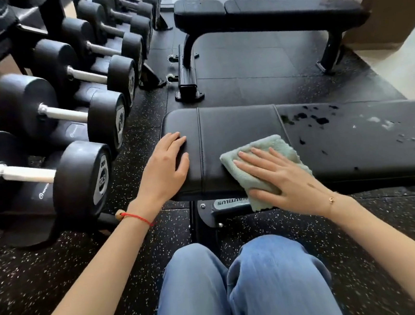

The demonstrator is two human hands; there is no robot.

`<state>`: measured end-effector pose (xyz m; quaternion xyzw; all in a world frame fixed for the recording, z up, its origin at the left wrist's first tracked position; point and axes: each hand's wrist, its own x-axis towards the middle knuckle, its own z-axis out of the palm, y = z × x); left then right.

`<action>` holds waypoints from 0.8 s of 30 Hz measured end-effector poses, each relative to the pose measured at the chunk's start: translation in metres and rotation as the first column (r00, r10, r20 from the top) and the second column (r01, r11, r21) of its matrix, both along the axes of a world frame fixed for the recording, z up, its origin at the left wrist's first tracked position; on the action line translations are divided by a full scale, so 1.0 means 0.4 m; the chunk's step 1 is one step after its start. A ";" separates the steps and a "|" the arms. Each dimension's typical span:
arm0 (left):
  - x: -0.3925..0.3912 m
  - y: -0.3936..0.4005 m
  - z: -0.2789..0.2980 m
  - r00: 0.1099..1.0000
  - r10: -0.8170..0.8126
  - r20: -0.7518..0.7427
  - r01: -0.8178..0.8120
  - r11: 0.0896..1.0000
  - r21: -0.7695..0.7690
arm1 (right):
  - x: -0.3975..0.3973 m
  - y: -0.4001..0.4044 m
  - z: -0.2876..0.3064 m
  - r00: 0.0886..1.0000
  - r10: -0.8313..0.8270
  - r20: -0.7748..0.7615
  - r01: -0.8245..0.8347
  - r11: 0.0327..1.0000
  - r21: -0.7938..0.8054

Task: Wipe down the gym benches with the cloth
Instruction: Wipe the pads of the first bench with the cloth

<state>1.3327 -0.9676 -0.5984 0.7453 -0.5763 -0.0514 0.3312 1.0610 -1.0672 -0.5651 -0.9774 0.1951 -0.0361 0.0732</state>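
Observation:
A black padded gym bench (pixel 236 129) runs left to right in front of me. Its right part carries wet spots and pale smears (pixel 379 123). My right hand (pixel 281 178) lies flat, fingers spread, pressing a pale green cloth (pixel 270 144) onto the seat pad near its front edge; the cloth's lower corner hangs over the edge. My left hand (pixel 167 167) rests flat on the bench's left end, holding nothing. A second black bench (pixel 264 11) stands farther back, with a damp patch at its right end.
A rack of black dumbbells (pixel 54 115) lines the left side, close to the bench end. My knees in blue jeans (pixel 238 287) are just before the bench, over speckled rubber floor (pixel 62 283). A beige wall (pixel 399 15) rises at the right.

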 end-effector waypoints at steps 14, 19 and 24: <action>0.026 0.110 -0.024 1.000 -0.007 0.010 0.007 1.000 0.014 | 0.064 0.050 -0.065 0.990 -0.042 0.135 0.088 0.932 -0.351; 0.017 0.106 -0.026 1.000 -0.002 0.005 0.002 1.000 0.006 | 0.086 0.052 -0.064 0.983 -0.103 0.153 0.153 0.917 -0.369; 0.018 0.107 -0.021 1.000 -0.021 0.021 0.020 1.000 0.022 | 0.238 0.093 -0.080 0.992 0.087 0.092 -0.043 0.914 -0.404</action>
